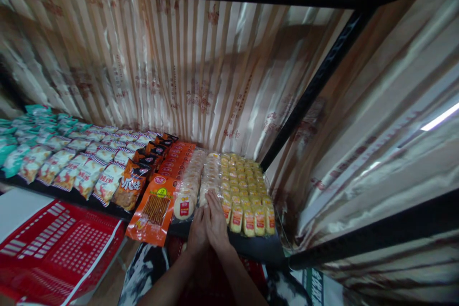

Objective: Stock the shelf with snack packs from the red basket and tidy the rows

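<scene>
Head view: left hand (198, 229) and right hand (216, 222) lay side by side, touching, fingers flat and spread over the front packs of round rice crackers (193, 177) at the front edge of the shelf (258, 247). Pinched nothing, as far as could be seen.

Could slide a cracker pack off the front edge by pressing too hard. Already overhung that edge: the orange pack of spicy sticks (153, 210), which might fall toward the red basket (60, 248) below the shelf's left part. Might also get pushed askew: the yellow snack packs (244, 191) just beside the right hand.

Hidden under the palms: the nearest cracker pack. Too blurred to read: all labels. Cut off at the left edge: the teal packs (21, 126).
</scene>
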{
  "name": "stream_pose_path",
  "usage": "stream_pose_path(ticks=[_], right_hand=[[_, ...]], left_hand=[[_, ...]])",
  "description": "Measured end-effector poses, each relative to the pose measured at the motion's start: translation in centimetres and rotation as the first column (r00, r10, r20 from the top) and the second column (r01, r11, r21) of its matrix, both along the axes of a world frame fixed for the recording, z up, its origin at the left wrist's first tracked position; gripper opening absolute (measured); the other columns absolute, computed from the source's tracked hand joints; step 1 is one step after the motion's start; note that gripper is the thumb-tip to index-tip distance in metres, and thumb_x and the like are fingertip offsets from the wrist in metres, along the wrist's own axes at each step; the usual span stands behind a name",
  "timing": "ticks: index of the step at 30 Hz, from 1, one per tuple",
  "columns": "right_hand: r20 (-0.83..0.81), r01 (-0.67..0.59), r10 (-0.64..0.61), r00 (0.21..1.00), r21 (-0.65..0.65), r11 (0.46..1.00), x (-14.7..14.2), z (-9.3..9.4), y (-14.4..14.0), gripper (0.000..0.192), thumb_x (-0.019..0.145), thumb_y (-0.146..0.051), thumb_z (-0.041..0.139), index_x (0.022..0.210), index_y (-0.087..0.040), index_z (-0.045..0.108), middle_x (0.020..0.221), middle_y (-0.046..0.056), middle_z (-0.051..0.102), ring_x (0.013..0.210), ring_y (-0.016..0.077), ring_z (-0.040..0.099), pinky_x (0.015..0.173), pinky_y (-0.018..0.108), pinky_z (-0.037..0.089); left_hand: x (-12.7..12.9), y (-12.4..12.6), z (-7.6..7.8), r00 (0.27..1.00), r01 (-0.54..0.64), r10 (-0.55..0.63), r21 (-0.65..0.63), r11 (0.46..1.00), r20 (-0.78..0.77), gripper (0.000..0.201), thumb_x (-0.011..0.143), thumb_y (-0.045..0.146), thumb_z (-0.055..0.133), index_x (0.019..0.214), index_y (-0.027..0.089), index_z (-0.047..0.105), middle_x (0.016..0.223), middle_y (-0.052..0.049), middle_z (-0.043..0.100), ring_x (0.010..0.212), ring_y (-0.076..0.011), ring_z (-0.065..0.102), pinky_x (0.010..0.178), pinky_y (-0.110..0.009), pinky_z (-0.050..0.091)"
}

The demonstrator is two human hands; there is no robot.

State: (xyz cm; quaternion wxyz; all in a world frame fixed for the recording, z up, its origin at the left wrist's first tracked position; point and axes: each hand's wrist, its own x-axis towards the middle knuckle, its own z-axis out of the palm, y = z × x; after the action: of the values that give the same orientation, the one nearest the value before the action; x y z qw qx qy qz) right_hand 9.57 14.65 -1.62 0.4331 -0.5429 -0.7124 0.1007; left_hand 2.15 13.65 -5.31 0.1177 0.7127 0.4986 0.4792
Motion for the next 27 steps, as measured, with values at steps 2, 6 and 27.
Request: stream_pose_path(ticks=[2,6,27], right_hand=[[0.011,-0.021,0.021,1.000,-0.010,1.000,0.2,0.2,0.0,0.042,0.094,-0.027,0.030,0.127,-0.014,0.053,0.135,0.013,0.049,0.129,0.0216,0.041,0.106,0.047,0.037],[0.048,-0.055,0.054,0.997,0.014,0.998,0.5,-0.2,-0.1,0.042,0.094,-0.026,0.031,0.129,-0.016,0.051,0.135,0.011,0.050,0.130,0.0209,0.039,0.105,0.047,0.038],[0.112,-0.050,0.037,0.993,0.111,0.993,0.4,-1.6,0.2,0.040,0.092,-0.020,0.032,0.127,-0.014,0.050,0.133,0.013,0.050,0.130,0.0217,0.039,0.104,0.049,0.039]], left_hand=[[-1.0,-0.8,0.1,1.000,-0.004,0.005,0.057,0.998,-0.005,0.035,0.088,0.022,0.039,0.118,0.018,0.056,0.109,-0.012,0.063,0.102,-0.0202,0.059,0.088,-0.039,0.050],[-2.7,-2.5,-0.1,0.968,-0.240,0.247,0.128,0.962,-0.042,0.035,0.085,0.013,0.037,0.113,0.016,0.059,0.129,-0.016,0.051,0.125,-0.0255,0.044,0.099,-0.049,0.041],[-3.3,-0.3,-0.4,0.850,-0.460,0.481,0.143,0.876,-0.213,0.037,0.087,0.012,0.036,0.121,0.009,0.051,0.132,-0.021,0.045,0.129,-0.0298,0.036,0.098,-0.050,0.040]])
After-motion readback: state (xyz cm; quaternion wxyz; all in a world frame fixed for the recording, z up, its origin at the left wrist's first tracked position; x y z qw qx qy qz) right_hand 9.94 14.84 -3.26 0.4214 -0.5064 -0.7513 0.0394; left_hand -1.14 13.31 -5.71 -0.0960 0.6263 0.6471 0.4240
